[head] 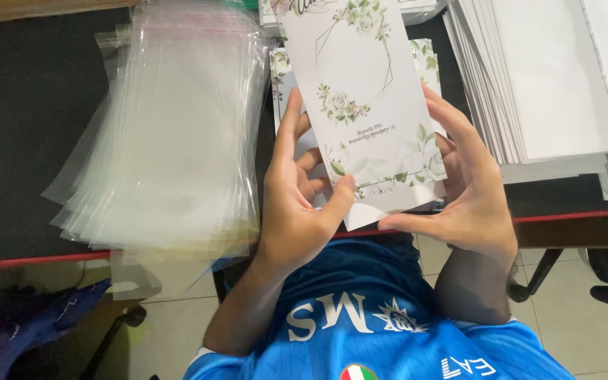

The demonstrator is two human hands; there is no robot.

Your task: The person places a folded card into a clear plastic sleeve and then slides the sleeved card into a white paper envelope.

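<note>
Holding a tall white card printed with pale green leaves and white flowers, I have both hands up in the middle of the frame, above the near edge of the bench. My left hand pinches the card's lower left corner, thumb on the face and fingers curled behind it. My right hand cups the lower right side with fingers spread along the edge and thumb reaching under the bottom edge. The card tilts slightly, its top running out of the upper middle of the frame.

Just behind the card, more cards of the same floral print lie on the dark bench. At the left of the frame sits a fanned pile of clear plastic sleeves, overhanging the bench's red-trimmed front edge. At the upper right lie stacks of white sheets, fanned in steps. Below the hands I see a blue shirt and tiled floor.
</note>
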